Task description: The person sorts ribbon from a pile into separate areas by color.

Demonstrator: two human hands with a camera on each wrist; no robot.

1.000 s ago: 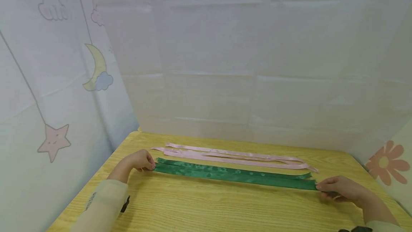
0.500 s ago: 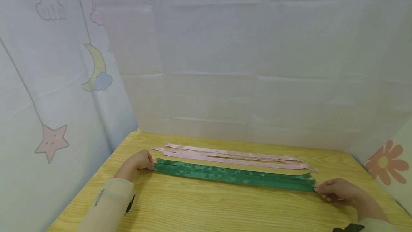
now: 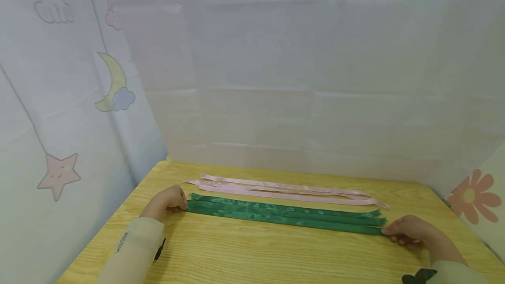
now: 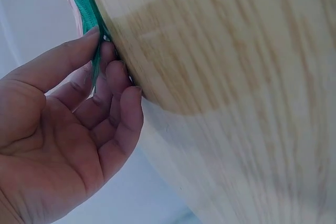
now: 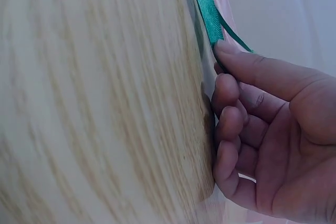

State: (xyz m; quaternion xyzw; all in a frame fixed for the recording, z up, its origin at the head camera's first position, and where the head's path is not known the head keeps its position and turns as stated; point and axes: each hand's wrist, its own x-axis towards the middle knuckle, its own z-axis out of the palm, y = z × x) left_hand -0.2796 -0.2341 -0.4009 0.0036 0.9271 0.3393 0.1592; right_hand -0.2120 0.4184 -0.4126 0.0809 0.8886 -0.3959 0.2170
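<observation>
Three green satin ribbons lie side by side across the table in the head view. My left hand [image 3: 171, 198] pinches the left end of the front green ribbon [image 3: 335, 226], and my right hand [image 3: 412, 230] pinches its right end, so it runs straight between them. Just behind it are the other green ribbons [image 3: 355, 220], with frayed right ends. In the left wrist view, thumb and forefinger of the left hand [image 4: 68, 124] hold the green ribbon [image 4: 84, 3]. The right wrist view shows the right hand [image 5: 278, 140] with its thumb on the ribbon end [image 5: 205, 3], other fingers curled beneath.
Pink ribbons [image 3: 288, 194] stretch across the table behind the green ones, some looped at the right end. The wood-grain table [image 3: 252, 257] ends at a pale hanging sheet [image 3: 252, 113]. Another printed sheet [image 3: 79, 126] hangs at the left.
The front green ribbon has come slightly toward me, so a third strip now shows apart from those behind it. My right hand has moved a little left; both hands keep their pinch.
</observation>
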